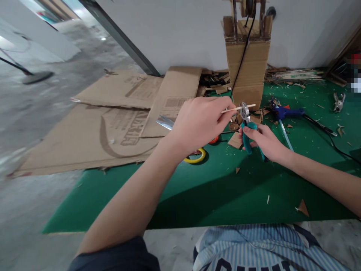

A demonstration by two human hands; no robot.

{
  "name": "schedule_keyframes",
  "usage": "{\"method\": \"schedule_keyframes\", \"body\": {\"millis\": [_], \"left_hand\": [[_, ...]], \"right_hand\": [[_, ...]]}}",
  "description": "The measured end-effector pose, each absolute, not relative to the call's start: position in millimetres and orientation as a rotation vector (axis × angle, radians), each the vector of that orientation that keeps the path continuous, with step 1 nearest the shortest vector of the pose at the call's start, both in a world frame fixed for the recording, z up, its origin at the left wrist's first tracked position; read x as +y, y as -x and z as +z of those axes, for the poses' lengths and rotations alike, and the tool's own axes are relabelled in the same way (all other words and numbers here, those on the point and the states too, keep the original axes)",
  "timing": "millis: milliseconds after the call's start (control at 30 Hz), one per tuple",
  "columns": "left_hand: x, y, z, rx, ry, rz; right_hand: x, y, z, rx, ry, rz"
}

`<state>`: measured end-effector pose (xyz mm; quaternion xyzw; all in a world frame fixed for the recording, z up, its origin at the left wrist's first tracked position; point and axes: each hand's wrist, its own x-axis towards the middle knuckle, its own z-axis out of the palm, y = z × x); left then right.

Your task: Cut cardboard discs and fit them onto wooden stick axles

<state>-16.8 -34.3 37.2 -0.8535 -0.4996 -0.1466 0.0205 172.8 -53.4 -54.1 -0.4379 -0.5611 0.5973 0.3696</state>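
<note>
Pinched between the fingertips of my left hand [201,120] is a thin wooden stick [238,108], lying nearly level. My right hand [263,141] grips the teal handles of a pair of cutting pliers [246,130], jaws pointing up. The stick passes at the jaws, its tip showing on the far side to the right. Under my left wrist lie scissors with a yellow handle loop [197,156]; my hand covers part of them, and a silver blade [165,122] shows to its left. A small cardboard piece [235,140] rests on the table beside my right fingers.
Behind my hands stands a tall cardboard tower [246,71] with a black cord. Flattened cardboard sheets [84,139] overhang the green table [180,203] at left. At right are a blue glue gun [287,111], another pair of pliers [338,101] and a bundle of sticks [296,75].
</note>
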Motion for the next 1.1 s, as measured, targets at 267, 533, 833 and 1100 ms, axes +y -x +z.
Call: {"method": "schedule_keyframes", "body": {"millis": [267, 533, 833, 1100], "left_hand": [[-37, 18, 38, -1.543, 2.684, -0.527], [-40, 13, 38, -1.546, 2.638, -0.413], [-36, 10, 31, -1.522, 2.615, -0.325], [-30, 11, 26, -1.527, 2.600, -0.194]], "right_hand": [[-56, -173, -47, -1.421, 1.099, 1.602], [-55, -173, -47, -1.531, 1.113, 1.454], [-53, -167, -52, -1.326, 1.126, 1.730], [-57, -156, -50, -1.113, 1.155, 1.943]]}}
